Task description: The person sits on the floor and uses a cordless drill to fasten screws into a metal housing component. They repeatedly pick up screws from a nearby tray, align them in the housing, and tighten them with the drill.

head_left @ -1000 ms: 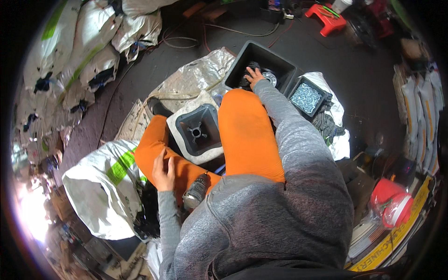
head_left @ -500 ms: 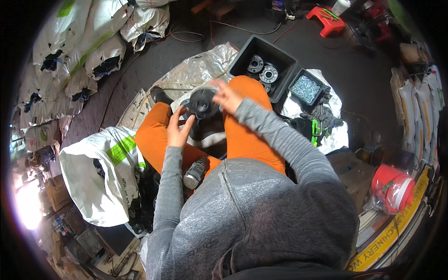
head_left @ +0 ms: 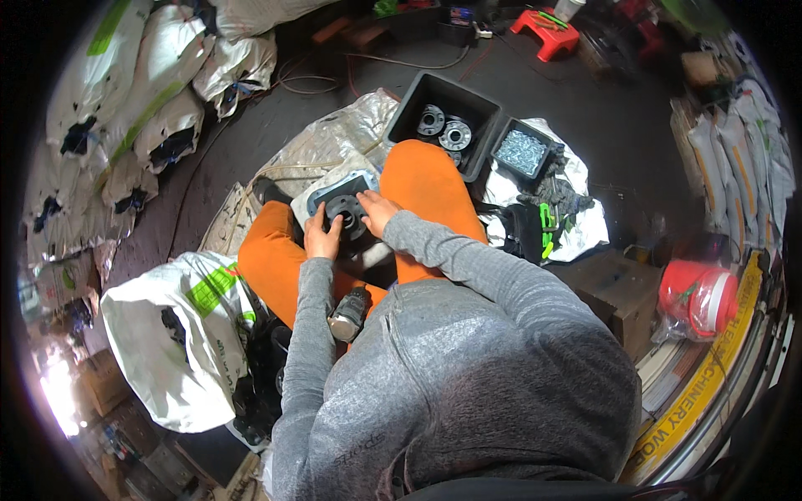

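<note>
Between my knees, a dark round flanged part [head_left: 346,219] with a hole in its middle is held from both sides. The fingers of my left hand [head_left: 322,235] press on its left edge, thumb toward the middle. My right hand [head_left: 378,212] grips the opposite edge. Just beyond the part is a grey-blue shallow tray [head_left: 336,189] on a pale surface, partly covered by the part and my hands. A dark cylindrical thing [head_left: 349,316] with a pale end rests against my lap.
A dark grey bin [head_left: 489,159] with several round metal flanges stands past my right knee. Beside it are a small bin of screws [head_left: 522,149], dark gloves [head_left: 561,200] and a bright green-handled tool [head_left: 547,230]. An open white sack [head_left: 159,351] lies left; a red stool [head_left: 545,35] stands far off.
My right hand, earlier blurred and raised off the part, has come down onto its right edge. The part now sits lower, and the tray behind it shows more. The view has shifted slightly.
</note>
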Demonstrator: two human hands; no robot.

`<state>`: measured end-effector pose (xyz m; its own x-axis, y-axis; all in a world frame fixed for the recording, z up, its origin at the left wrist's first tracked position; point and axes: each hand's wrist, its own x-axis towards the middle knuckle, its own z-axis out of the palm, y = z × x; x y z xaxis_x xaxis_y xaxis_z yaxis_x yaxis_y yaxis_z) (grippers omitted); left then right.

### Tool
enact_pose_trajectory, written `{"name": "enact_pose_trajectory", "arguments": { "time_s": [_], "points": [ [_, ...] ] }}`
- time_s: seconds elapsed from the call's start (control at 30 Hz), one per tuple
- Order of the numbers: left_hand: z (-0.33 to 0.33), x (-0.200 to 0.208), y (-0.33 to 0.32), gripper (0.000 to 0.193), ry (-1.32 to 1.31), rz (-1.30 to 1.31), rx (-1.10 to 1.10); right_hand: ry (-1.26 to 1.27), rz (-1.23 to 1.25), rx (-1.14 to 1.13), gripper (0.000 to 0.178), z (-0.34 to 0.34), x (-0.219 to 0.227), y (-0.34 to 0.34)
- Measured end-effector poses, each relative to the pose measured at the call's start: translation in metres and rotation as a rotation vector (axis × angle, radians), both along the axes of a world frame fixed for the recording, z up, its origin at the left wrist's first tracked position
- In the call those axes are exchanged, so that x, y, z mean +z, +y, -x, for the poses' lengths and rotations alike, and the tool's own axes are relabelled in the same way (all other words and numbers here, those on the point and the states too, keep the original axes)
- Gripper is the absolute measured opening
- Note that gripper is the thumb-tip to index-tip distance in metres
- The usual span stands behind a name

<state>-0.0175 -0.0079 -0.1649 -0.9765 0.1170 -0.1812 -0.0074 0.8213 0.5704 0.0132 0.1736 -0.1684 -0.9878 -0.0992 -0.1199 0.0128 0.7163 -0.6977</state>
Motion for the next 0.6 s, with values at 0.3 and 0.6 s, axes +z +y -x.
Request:
{"name": "enact_pose_trajectory", "arguments": {
  "time_s": [0.3, 0.6],
  "points": [
    [0.028, -0.016, -0.008, 0.055, -0.032, 0.085, -0.174, 0.323, -0.251, -0.494, 0.025, -0.048, 0.034, 0.209],
    [0.004, 0.061, -0.038, 0.036, 0.325, -0.238, -0.063, -0.329, -0.917, -0.282, 0.025, -0.051, -0.007, 0.335]
  ]
}}
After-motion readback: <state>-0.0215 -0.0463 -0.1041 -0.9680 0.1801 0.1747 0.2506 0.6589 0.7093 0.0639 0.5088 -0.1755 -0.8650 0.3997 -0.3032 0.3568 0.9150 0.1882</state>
